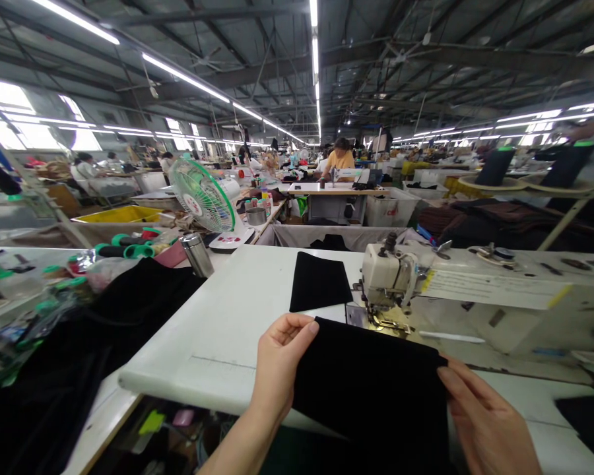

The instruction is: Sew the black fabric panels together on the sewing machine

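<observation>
Gripping near black cloth (376,389) with left hand (280,356) and right hand (492,415) — holding it outside the sewing machine's (383,277) needle area, any finished stitching impossible to tell.

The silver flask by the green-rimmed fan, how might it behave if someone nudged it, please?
Fairly tall and narrow, the silver flask would probably tip if pushed near its top. Its round sides suggest it could roll once down.

Showed as plain, smooth black cloth (371,389) at five o'clock in view. Was stretched taut along the top, pinched at ten o'clock by the left hand (286,349) and at two o'clock by the right hand (488,412).
</observation>
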Tool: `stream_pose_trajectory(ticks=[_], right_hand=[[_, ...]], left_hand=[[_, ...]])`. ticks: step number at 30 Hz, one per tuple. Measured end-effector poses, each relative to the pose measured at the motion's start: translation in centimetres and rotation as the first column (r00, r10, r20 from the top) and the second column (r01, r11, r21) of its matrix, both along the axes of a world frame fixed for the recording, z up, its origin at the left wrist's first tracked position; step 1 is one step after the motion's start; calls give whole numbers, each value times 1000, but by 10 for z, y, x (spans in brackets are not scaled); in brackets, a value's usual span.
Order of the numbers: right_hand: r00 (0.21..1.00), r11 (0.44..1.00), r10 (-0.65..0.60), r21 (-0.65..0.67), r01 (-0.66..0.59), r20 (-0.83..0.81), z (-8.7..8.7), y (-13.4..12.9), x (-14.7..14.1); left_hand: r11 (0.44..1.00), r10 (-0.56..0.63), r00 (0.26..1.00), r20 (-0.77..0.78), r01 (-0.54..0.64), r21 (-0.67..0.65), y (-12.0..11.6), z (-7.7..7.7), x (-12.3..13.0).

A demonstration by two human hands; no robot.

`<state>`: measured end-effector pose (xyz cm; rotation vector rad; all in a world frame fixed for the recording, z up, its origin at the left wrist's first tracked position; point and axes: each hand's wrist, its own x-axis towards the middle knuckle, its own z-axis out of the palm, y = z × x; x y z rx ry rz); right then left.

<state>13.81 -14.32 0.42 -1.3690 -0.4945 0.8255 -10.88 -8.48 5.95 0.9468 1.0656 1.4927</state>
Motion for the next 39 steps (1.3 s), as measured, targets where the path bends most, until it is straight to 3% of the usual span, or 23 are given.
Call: stream_pose_trajectory(ticks=[4, 8, 17, 22, 26, 29, 32, 35, 37, 39], right_hand=[[993, 999, 36, 5, -36, 112, -7, 1, 5], [980, 990, 70, 105, -91, 185, 0, 1, -1], [984, 950, 158, 284, -128, -85, 19, 10, -20], [974, 949, 156, 299, -101, -166, 20, 12, -21], [974, 949, 146, 304, -89, -171, 17, 17, -21], [985, 949, 135, 299, -99, -104, 17, 19, -18], [966, 945, 194, 234, -231, 170, 22, 15, -16], [821, 910, 326, 78, -406, 469, 28, -1, -22], [756, 858, 454, -3, -513, 471, 27, -16, -32], [750, 809, 555, -24, -587, 361, 18, -29, -43]], left_hand=[[999, 29, 1000, 2, -29, 29, 4, -1, -1], [996, 76, 997, 16, -77, 50, 9, -3, -4], [982, 122, 992, 24, -118, -150, 5, 4, -4], [974, 144, 989, 23, -137, -178, 5, 9, 0], [973, 158, 987, 22, -152, -172, 5, 4, 0], [979, 141, 990, -8, -141, -147, 5, 1, -6], [992, 104, 983, -152, -113, -49, 14, 14, -18], [998, 4, 873, -488, 30, 60, 37, 48, -24], [967, -82, 698, -712, 229, 113, 61, 69, -17], [872, -186, 510, -840, 479, 98, 87, 74, 2]])
